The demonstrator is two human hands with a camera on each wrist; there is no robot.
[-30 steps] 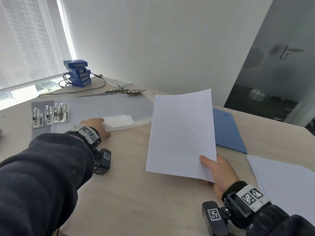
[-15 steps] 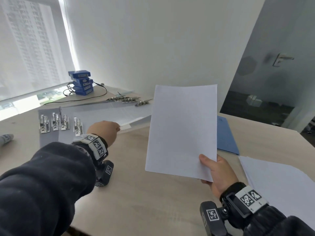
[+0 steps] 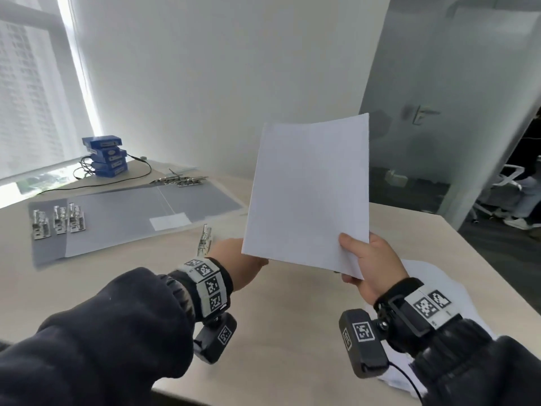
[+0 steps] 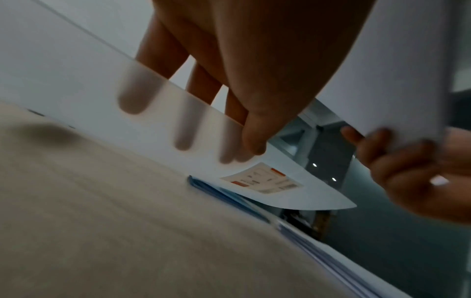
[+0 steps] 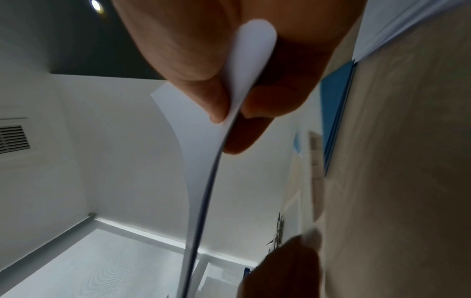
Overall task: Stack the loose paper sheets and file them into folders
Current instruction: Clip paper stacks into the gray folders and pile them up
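My right hand (image 3: 366,259) pinches the lower right corner of a thin white paper stack (image 3: 307,194) and holds it upright above the table; the right wrist view shows thumb and finger pressed on the paper stack (image 5: 183,131). My left hand (image 3: 231,259) is at the stack's lower left corner, its fingers hidden behind it. In the left wrist view my left hand (image 4: 252,137) has its thumb in front of a translucent labelled sheet (image 4: 267,181) and straight fingers behind it. A metal clip (image 3: 205,238) stands beside that hand. The open grey folder (image 3: 131,218) lies at the left.
Three metal clips (image 3: 60,224) sit on the grey folder's left end. Blue boxes (image 3: 106,156) with a cable stand at the back left. A blue folder (image 4: 224,195) and a pile of loose sheets (image 3: 421,271) lie to the right. A glass door stands beyond the table's right side.
My left hand left the grey folder and came across to the paper's lower left corner, and one clip moved with it. My right hand tipped the stack more upright.
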